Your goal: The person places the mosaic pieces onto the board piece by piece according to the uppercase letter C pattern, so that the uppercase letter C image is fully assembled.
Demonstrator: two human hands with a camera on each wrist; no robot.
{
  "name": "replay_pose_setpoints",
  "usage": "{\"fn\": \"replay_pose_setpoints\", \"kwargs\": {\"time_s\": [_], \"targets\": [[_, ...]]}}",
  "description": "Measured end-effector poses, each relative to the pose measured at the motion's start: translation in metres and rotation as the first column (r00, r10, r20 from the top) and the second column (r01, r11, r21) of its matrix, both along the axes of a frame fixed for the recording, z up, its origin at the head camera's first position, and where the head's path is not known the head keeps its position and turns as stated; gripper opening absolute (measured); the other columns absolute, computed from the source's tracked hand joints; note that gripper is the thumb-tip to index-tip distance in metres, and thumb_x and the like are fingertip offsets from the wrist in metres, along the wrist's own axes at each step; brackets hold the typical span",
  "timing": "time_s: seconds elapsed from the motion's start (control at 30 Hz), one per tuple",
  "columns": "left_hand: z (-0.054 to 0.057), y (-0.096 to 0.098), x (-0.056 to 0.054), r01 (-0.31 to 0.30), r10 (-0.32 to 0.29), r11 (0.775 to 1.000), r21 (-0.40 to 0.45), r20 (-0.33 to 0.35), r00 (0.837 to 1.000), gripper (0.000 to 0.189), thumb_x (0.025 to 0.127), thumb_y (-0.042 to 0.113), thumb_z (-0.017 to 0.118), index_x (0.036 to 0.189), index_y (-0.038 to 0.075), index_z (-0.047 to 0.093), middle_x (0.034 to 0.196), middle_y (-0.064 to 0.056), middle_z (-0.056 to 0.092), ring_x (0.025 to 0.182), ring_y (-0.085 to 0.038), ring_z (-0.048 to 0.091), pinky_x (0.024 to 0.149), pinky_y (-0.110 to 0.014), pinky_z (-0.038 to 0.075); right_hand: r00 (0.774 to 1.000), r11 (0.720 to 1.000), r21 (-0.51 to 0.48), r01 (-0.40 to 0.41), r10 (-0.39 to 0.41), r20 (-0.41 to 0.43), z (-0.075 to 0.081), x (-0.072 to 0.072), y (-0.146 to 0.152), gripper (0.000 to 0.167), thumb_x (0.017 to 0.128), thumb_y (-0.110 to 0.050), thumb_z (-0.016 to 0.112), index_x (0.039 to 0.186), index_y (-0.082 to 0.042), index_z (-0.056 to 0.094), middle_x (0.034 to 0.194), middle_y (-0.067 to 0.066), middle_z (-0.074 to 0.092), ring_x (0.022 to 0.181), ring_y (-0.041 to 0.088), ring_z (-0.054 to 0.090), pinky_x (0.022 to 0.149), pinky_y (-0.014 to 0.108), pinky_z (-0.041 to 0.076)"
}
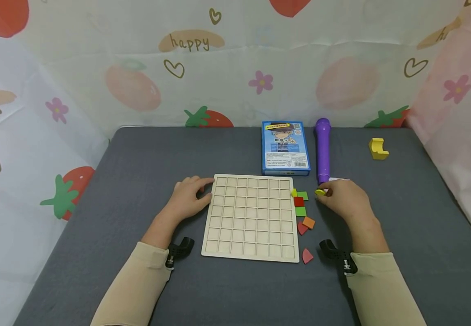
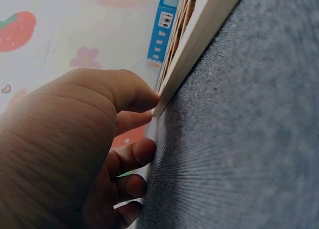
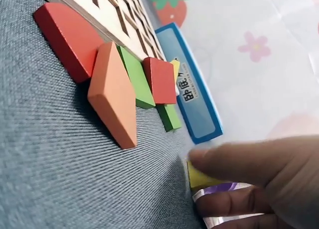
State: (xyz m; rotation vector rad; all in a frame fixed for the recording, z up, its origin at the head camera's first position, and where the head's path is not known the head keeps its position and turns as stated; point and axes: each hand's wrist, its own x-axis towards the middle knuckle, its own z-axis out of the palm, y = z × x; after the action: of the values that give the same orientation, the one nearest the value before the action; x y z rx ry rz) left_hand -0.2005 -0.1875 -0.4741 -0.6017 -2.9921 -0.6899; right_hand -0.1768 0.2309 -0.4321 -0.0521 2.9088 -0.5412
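A pale wooden grid board (image 1: 251,213) lies flat in the middle of the table in the head view. My left hand (image 1: 184,199) rests at its left side, thumb and index finger touching the edge, the other fingers loosely bent. To the right of the board, my right hand (image 1: 347,201) pinches a small yellow block (image 3: 199,178) between thumb and fingers, close over the cloth by the foot of a purple microphone-shaped stick (image 1: 322,149). Along the board's right edge lie a red square block (image 1: 298,202), green blocks (image 1: 301,211), an orange block (image 1: 308,222) and red wedge-shaped pieces (image 1: 307,256).
Behind the board lies a blue card box (image 1: 286,147). A yellow curved block (image 1: 378,149) sits at the back right. Something white (image 1: 338,179) shows partly behind my right hand. Printed cloth (image 1: 219,90) hangs behind the grey tabletop (image 1: 170,149).
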Motion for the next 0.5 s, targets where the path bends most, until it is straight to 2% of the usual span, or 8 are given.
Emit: {"fn": "replay_pose_setpoints", "kwargs": {"time_s": [0.13,0.23,0.37,0.5], "targets": [[0.0004,0.0005,0.0001,-0.002,0.002,1.000,-0.003,-0.001,1.000,0.044,0.099,0.027,0.065,0.141,0.015,0.064,0.089,-0.001,0.051,0.080,-0.022,0.042,0.076,-0.043,0.027,1.000,0.999,-0.037,0.012,-0.013,-0.025,-0.0008,0.0001,0.0005,0.031,0.096,-0.020,0.068,0.116,0.003,0.075,0.099,0.018,0.070,0.081,0.030,0.059,0.072,0.046,0.050],[0.0001,0.0006,0.0000,-0.004,0.004,1.000,-0.005,0.001,1.000,0.044,0.099,0.027,0.065,0.141,0.015,0.064,0.089,-0.002,0.052,0.081,-0.022,0.042,0.077,-0.043,0.027,0.999,0.995,-0.100,0.025,-0.029,-0.039,0.0006,0.0006,0.0004,0.028,0.094,-0.014,0.065,0.113,0.005,0.074,0.095,0.018,0.069,0.079,0.030,0.057,0.070,0.043,0.047],[-0.0004,0.0006,-0.0002,-0.004,0.004,1.000,-0.006,0.000,1.000,0.044,0.099,0.028,0.065,0.141,0.015,0.064,0.089,-0.002,0.051,0.081,-0.022,0.043,0.077,-0.043,0.027,0.997,0.973,-0.223,0.052,-0.063,-0.042,0.0036,0.0021,-0.0015,0.029,0.094,-0.014,0.063,0.114,0.004,0.075,0.094,0.016,0.068,0.080,0.029,0.056,0.066,0.038,0.046],[-0.0007,0.0003,-0.0002,-0.004,0.004,1.000,-0.004,-0.004,1.000,0.044,0.099,0.027,0.065,0.141,0.015,0.064,0.089,-0.002,0.052,0.081,-0.022,0.043,0.076,-0.043,0.027,0.995,0.954,-0.294,0.056,-0.078,-0.064,0.0069,0.0039,-0.0040,0.031,0.098,-0.022,0.066,0.114,0.003,0.076,0.100,0.018,0.069,0.082,0.029,0.057,0.068,0.036,0.049]]}}
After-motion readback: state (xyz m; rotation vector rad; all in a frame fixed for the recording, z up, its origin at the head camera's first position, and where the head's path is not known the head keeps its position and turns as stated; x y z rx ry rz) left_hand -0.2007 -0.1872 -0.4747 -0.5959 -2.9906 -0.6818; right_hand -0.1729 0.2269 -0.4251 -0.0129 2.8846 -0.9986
